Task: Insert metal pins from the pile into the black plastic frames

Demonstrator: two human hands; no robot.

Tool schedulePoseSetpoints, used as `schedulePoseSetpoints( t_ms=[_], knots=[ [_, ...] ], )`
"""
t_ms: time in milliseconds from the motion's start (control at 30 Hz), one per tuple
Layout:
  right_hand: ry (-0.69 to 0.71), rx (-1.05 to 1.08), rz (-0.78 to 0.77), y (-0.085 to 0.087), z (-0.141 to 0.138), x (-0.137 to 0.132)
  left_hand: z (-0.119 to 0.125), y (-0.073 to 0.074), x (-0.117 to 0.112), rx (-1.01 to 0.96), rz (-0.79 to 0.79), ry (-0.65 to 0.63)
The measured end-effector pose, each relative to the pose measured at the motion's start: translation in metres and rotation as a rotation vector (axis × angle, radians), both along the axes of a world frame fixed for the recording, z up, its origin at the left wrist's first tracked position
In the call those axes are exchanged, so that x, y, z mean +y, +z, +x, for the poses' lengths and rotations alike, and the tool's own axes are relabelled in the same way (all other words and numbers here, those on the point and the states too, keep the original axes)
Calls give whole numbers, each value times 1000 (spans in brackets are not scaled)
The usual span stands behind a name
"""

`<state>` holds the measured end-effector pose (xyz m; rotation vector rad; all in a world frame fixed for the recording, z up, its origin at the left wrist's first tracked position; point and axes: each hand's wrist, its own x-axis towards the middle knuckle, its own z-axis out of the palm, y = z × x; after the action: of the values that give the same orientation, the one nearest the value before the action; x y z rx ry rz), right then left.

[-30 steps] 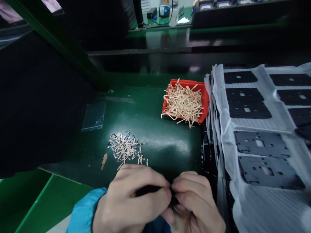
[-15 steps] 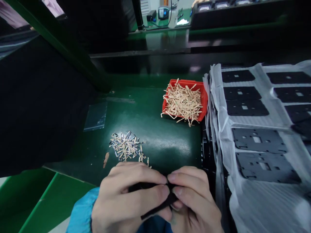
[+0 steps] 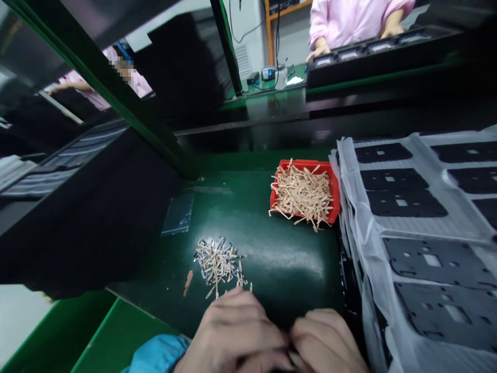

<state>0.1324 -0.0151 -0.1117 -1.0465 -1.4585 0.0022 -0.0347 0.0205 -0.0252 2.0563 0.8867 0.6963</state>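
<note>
At the bottom edge of the head view my left hand [image 3: 236,331] and my right hand [image 3: 326,336] are close together, fingers curled inward. Both are closed on a thin black plate [image 3: 282,369], of which only a dark sliver shows between the fingers; the rest is hidden or below the frame. Motion smears the fingertips. Just beyond my left hand lies a loose pile of small flat strips [image 3: 219,261], pale and bluish. Farther off, a red bin [image 3: 334,194] is heaped with pale thin strips [image 3: 305,191].
Black plates with cutouts [image 3: 430,259] lie in rows on white wrapping [image 3: 368,223] at the right. A clear plastic bag [image 3: 177,215] and a brown scrap [image 3: 188,283] lie on the green table [image 3: 287,259]. Across the bench, a person in pink [image 3: 357,20] rests both hands by a black tray [image 3: 380,59].
The view has tilted upward, so the table things and my hands sit lower in the picture. More of the black plate is out of sight, and a person across the bench has come into view.
</note>
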Motion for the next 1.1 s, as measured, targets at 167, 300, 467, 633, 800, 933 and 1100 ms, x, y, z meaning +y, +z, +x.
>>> schedulePoseSetpoints(
  t_ms=[167, 300, 467, 633, 800, 933, 1100],
  knots=[
    [-67, 83, -196, -9, -14, 5, 6, 12, 136, 329, 86, 401],
    [50, 100, -171, -12, -16, 6, 43, 8, 250, 467, 76, 429],
    [74, 122, -218, -15, -18, 0, 63, -4, 273, 595, 214, 384],
    [136, 120, -250, -17, -22, -4, 11, 8, 211, 708, 186, 74],
    [197, 96, -291, -13, -22, -6, -40, 2, 111, 643, 65, -89],
    [220, 63, -314, -11, -20, -7, -38, -35, 59, 552, 117, 225],
    [206, 50, -343, -9, -19, -7, -26, -54, 48, 389, 166, 377]
  ],
)
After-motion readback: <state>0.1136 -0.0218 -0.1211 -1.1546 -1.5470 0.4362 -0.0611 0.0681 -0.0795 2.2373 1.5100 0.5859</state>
